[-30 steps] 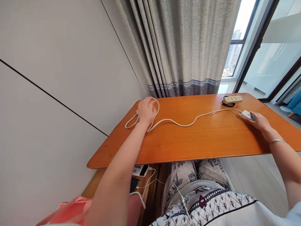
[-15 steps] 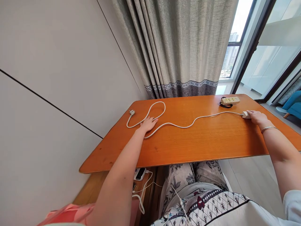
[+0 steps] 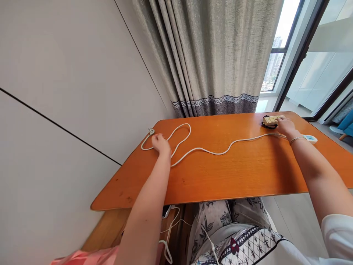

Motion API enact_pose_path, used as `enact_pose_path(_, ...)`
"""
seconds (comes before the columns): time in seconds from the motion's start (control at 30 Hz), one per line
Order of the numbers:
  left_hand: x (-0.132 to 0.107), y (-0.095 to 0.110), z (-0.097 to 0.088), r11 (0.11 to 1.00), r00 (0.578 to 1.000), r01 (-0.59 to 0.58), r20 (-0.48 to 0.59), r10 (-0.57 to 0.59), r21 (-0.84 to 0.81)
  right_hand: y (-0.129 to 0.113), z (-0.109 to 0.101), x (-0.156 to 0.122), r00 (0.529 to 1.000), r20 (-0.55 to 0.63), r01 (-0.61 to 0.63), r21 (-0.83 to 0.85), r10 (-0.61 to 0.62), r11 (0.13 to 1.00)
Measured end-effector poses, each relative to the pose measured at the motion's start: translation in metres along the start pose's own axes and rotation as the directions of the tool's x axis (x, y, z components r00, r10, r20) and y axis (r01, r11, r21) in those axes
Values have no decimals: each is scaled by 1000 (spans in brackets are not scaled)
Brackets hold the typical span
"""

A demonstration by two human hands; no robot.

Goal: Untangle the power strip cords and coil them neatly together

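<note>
A white extension cord [image 3: 217, 153] winds across the wooden table, its plug [image 3: 151, 131] at the far left. My left hand [image 3: 161, 144] is over the cord close to the plug, fingers curled closed; what they hold, if anything, is hidden. At the cord's other end lies a white socket block [image 3: 310, 138], partly behind my right wrist. My right hand [image 3: 286, 126] has its fingers closed on the right end of a small cream power strip [image 3: 271, 120], which rests on the table with its black cord [image 3: 268, 126] bundled beside it.
The orange-brown table [image 3: 209, 180] spans the view above my lap. A grey curtain [image 3: 220, 55] hangs beyond its far edge, and a pale wall [image 3: 68, 73] runs along the left. White cables [image 3: 168, 250] and part of a phone [image 3: 166, 211] show below the near edge.
My right hand has left the white socket block and moved left and away to the cream power strip. My left hand has lifted off the cord's loop, moved left towards the plug and curled closed.
</note>
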State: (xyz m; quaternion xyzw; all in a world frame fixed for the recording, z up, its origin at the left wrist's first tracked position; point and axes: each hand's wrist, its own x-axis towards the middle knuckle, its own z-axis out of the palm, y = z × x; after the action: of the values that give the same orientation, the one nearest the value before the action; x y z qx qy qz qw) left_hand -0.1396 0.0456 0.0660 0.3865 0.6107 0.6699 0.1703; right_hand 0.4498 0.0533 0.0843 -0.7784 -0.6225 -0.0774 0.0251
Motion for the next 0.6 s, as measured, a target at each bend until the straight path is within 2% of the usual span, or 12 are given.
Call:
enact_pose_path(0.07, -16, 11, 28, 997, 998, -3, -69, -2, -73, -22, 1, 8, 999, -17, 41, -40, -41, 998)
enact_pose_path(0.17, -51, 29, 60, 984, 999, -30, -27, 26, -177, -43, 4, 20, 997, -21, 75, -48, -77, 996)
enact_pose_path(0.23, -79, 41, 68, 955, 989, -49, 119, 87, -292, -48, 7, 28, 996, -19, 85, -50, -86, 995)
enact_pose_path(0.3, -108, 52, 62, 952, 946, -67, 283, 156, -299, -48, 10, 35, 996, -16, 81, -55, -82, 995)
enact_pose_path(0.33, -122, 58, 56, 958, 906, -82, 380, 187, -275, -46, 11, 37, 997, -15, 74, -58, -75, 996)
enact_pose_path(0.4, -149, 69, 41, 969, 791, -145, 565, 235, -199, -43, 15, 40, 998, -9, 60, -65, -61, 996)
enact_pose_path(0.53, -182, 95, 22, 918, 506, -394, 821, 265, -54, -40, 16, 37, 999, 3, 34, -79, -34, 996)
enact_pose_path(0.57, -185, 101, 23, 903, 462, -428, 850, 255, -38, -41, 16, 36, 1000, 3, 29, -83, -29, 996)
enact_pose_path(0.6, -187, 107, 25, 898, 442, -438, 863, 245, -31, -41, 15, 35, 1000, 2, 24, -86, -24, 996)
